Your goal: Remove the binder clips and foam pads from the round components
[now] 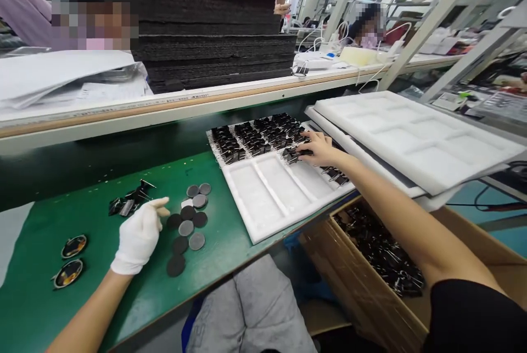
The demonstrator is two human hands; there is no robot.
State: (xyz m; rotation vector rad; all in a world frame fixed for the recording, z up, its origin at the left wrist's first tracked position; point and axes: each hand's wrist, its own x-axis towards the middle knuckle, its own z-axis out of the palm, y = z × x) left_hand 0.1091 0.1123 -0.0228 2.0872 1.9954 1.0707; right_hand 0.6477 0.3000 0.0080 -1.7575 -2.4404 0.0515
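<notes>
White foam tray (252, 185): centre frame; compartments slant upper left to lower right.
Right hand (321, 150): nearer tray clips, fingers part-spread; pinch can't tell.
Left hand, white glove (138, 235): fingers loosely curled; pinch can't tell.
Black metal binder clips (290, 155): in tray, at right fingertips' left; long axis unclear.
Dark round discs (186, 228): just right of left hand.
</notes>
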